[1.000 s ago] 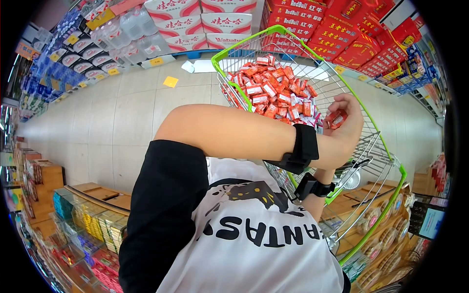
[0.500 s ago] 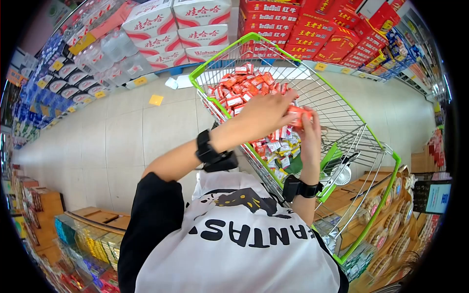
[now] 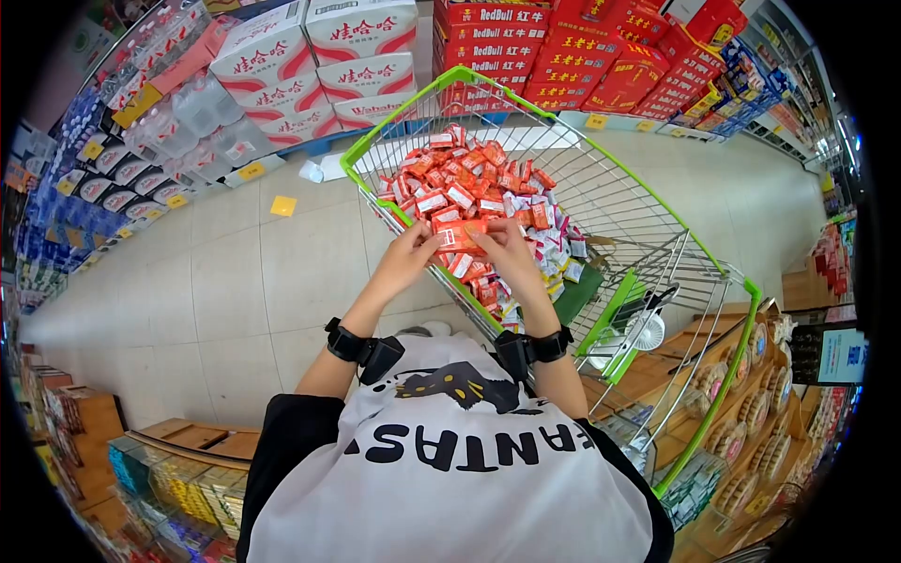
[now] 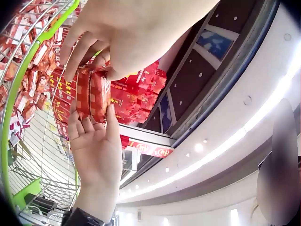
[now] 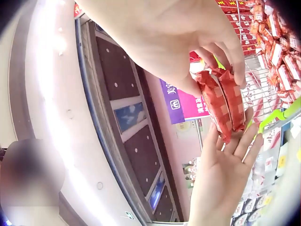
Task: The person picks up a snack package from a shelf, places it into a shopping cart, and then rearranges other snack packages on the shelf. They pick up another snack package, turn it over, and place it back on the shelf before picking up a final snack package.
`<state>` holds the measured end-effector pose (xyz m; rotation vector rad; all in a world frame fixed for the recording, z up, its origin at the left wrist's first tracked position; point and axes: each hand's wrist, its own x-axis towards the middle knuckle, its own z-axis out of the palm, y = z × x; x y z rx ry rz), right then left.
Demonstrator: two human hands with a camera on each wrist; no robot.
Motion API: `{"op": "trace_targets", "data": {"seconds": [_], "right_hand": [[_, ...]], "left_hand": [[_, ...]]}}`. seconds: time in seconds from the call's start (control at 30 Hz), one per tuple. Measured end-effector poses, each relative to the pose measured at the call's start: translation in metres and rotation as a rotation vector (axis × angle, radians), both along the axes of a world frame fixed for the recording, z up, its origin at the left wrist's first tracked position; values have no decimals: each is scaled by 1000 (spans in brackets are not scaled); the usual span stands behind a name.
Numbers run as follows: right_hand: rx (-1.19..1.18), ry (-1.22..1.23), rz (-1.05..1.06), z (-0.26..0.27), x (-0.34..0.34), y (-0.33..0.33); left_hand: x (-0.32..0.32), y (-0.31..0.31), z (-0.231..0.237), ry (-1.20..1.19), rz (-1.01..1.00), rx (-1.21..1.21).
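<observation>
Both hands meet on one red packet: the left hand (image 3: 405, 258) holds one end, the right hand (image 3: 509, 251) the other, so the red packet (image 3: 458, 236) sits between the two sets of fingertips. Each thumb and its fingers pinch the wrapper; in the wrist views the other fingers stand slightly spread. A checked pattern and a lengthwise seam show on the side of the packet facing those cameras. Exactly how many fingertips touch the wrapper is hard to make out, as the hands partly cover it.

Just beyond the fingers, and to either side of them, spreads a heap of red packets (image 3: 460, 195) in the shopping cart (image 3: 349, 161), its near green rim passing under the hands. To the right of the right fingers lie yellow-and-white packets (image 3: 572, 269), and farther right, well apart from them, a white fan (image 3: 646, 330). Beyond the heap, ahead of the fingertips, stand red RedBull boxes (image 3: 502, 49); left of those are white cartons (image 3: 364, 33). A yellow card (image 3: 283, 205) lies on the floor, left of the left fingers.
</observation>
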<state>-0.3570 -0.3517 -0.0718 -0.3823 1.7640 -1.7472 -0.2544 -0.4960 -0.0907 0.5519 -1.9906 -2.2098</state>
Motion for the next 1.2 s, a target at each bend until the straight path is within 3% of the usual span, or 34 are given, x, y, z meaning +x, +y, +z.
{"op": "trace_targets", "data": {"seconds": [0.17, 0.27, 0.4, 0.47, 0.6, 0.67, 0.7, 0.8, 0.9, 1.2], "right_hand": [[75, 1, 55, -29, -7, -8], [0, 2, 67, -36, -9, -14], [-27, 187, 28, -31, -26, -36], [-305, 149, -31, -18, -40, -54], [-305, 389, -28, -19, -61, -74], [-70, 439, 46, -18, -61, -70], [-74, 445, 41, -17, -58, -66], [276, 587, 57, -16, -43, -47], [271, 531, 58, -54, -39, -40], [483, 539, 178, -49, -24, -31]], "left_hand": [[5, -10, -7, -104, -74, -92], [2, -13, -11, -168, -119, -137], [-23, -32, -10, -108, -59, -76], [-40, -45, -4, -57, -33, -53], [-62, -47, 12, 55, 152, -67], [-63, -45, 13, -86, 171, -220], [-61, -45, 2, -56, 177, -265], [-46, -36, -5, -135, 137, -195], [-33, -30, -27, -178, 98, -237], [-18, -27, -42, -199, 11, -274]]}}
